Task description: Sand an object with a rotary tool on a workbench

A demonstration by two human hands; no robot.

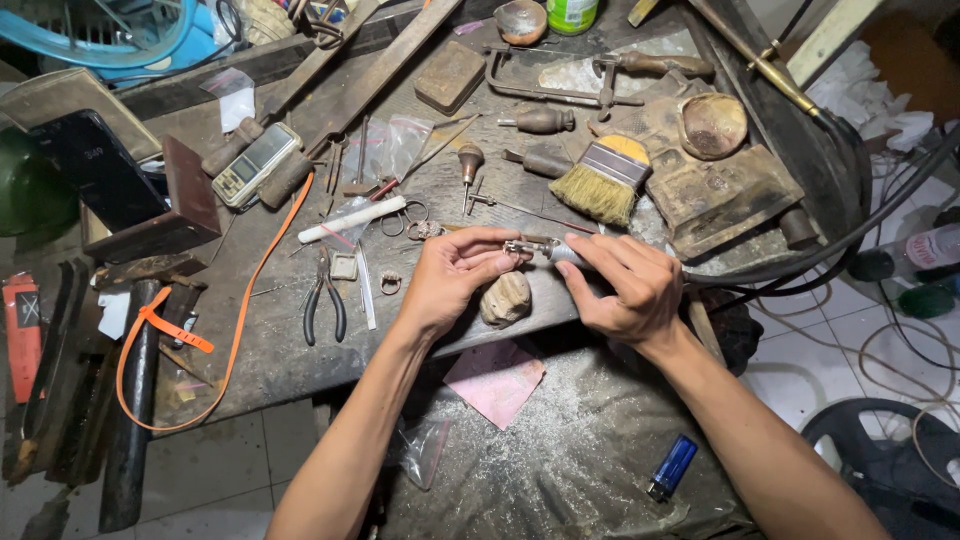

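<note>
A blue lighter (672, 467) lies nearest, on the dusty grey cloth (560, 450) below the right forearm, with a pink paper square (496, 380) to its left, under the gap between the two wrists. Further left, well away from the fingers, an orange strap (235, 330) loops across the worn workbench (270, 350), and black-handled pliers (324, 298) lie left of the left hand. The left hand (450, 278) has its thumb and fingertips pinched together on a small metal piece (520, 247). Just under those fingertips sits a rounded tan lump (506, 298). The right hand (625, 285) has its fingers closed around a small silvery tool (566, 254), whose tip meets the metal piece between both hands. Above the right fingers lies a flat paintbrush (605, 180).
</note>
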